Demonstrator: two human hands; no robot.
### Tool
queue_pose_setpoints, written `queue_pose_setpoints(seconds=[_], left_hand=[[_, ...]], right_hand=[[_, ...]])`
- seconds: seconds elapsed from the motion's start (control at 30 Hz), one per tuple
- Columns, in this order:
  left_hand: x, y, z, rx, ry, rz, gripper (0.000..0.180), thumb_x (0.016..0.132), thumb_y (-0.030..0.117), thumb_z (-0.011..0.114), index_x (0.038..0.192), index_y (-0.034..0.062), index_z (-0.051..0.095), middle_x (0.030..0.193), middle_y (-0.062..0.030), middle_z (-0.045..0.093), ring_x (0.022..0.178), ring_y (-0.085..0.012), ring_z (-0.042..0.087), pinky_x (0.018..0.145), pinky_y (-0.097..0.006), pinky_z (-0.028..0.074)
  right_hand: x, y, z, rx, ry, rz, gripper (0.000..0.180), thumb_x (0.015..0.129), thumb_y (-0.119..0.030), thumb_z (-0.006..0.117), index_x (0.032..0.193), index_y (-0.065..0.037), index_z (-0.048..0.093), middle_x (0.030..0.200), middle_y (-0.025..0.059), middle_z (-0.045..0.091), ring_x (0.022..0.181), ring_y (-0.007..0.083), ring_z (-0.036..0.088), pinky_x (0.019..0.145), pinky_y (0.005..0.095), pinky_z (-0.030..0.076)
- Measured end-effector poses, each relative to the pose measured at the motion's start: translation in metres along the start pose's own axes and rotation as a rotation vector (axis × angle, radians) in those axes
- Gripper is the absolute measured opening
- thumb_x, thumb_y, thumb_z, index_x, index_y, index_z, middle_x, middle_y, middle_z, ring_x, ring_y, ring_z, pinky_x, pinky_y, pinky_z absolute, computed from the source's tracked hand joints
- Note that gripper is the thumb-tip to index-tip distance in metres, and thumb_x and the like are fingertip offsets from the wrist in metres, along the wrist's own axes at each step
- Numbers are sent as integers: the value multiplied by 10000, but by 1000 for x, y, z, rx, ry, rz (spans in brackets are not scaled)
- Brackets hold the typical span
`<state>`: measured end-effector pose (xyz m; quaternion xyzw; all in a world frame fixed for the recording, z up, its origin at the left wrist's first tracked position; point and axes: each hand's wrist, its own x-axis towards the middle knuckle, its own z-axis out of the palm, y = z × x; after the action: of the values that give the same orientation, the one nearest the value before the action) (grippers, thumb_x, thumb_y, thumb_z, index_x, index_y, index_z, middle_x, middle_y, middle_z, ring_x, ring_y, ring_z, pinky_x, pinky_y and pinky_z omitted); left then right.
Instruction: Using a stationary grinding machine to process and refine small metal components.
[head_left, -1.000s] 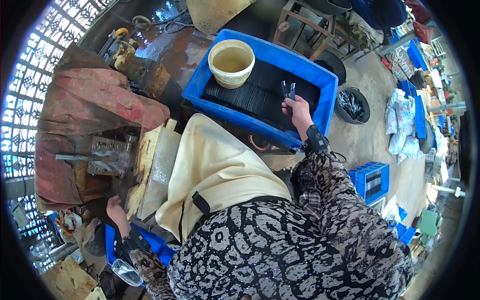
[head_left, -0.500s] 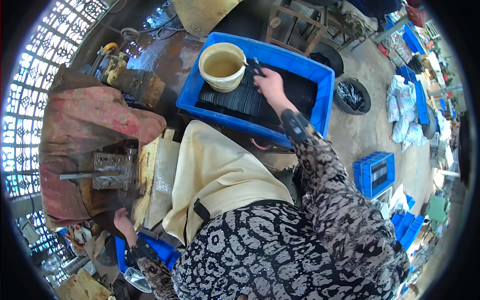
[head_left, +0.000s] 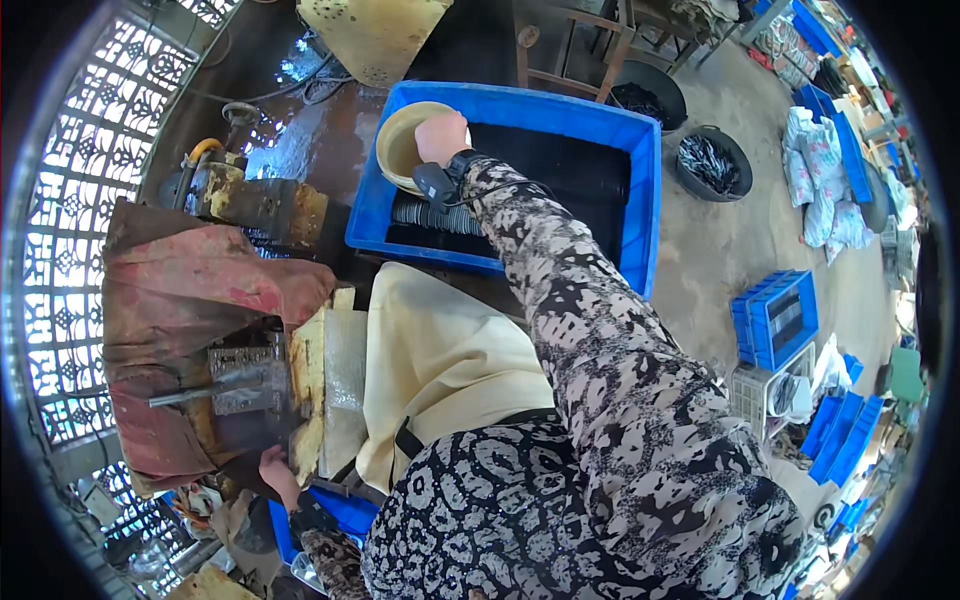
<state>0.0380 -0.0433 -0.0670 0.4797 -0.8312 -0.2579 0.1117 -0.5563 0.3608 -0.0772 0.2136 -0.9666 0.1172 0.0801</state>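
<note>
A round cream bucket (head_left: 398,165) stands tilted in a large blue crate (head_left: 652,200), on rows of thin dark flat pieces (head_left: 440,213). My right hand (head_left: 442,137) is closed over the bucket's right side; its fingertips and whatever they hold are hidden. At the lower left, my left hand (head_left: 278,472) hangs beside the near end of a cloth-draped machine, its fingers loosely apart and nothing visible in them. The machine carries a wet metal block with a rod (head_left: 200,393). A pale apron (head_left: 450,350) covers my lap.
Worn yellow padding (head_left: 308,365) and a clear-wrapped board lie between the machine and my lap. Black tubs (head_left: 712,165) with dark pieces stand right of the crate. Stacked blue bins (head_left: 775,320) and white sacks (head_left: 815,180) are farther right. A wooden frame (head_left: 570,60) stands behind.
My right hand has moved left from above the dark pieces, where it held something dark, to the bucket. The bucket now leans. My left hand stays by the machine.
</note>
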Motion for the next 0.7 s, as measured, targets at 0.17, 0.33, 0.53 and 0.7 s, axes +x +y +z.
queue_pose_setpoints(seconds=[0.17, 0.33, 0.53, 0.7], left_hand=[[-8, 5, -1, -83, -43, -83, 244, 790, -14, 483, 931, 0, 682, 739, -72, 651, 639, -135, 565, 585, -257, 427], [-2, 8, 3, -104, -73, -80, 270, 793, -39, 454, 930, -8, 684, 762, -80, 668, 688, -155, 599, 631, -279, 471], [5, -5, 0, -149, -121, -65, 266, 791, -47, 453, 923, -10, 681, 760, -83, 668, 692, -158, 608, 643, -273, 481], [0, 6, 0, -152, -112, -129, 270, 787, -51, 452, 928, -16, 679, 756, -87, 668, 687, -164, 613, 648, -274, 485]], right_hand=[[-22, 9, -35, 11, 99, 72, 125, 716, -148, 649, 779, -67, 721, 876, 139, 673, 844, 308, 648, 681, 387, 542], [-105, 54, -55, 53, 227, 80, 69, 723, -139, 665, 769, -87, 655, 850, 87, 617, 820, 283, 609, 670, 393, 526], [-162, 136, -65, -24, 218, 611, 112, 801, -153, 624, 893, -89, 618, 933, 129, 621, 812, 341, 650, 674, 442, 538], [-178, 205, -33, -172, -46, 844, 204, 807, -162, 654, 975, -61, 596, 1030, 168, 624, 903, 366, 659, 740, 448, 552]])
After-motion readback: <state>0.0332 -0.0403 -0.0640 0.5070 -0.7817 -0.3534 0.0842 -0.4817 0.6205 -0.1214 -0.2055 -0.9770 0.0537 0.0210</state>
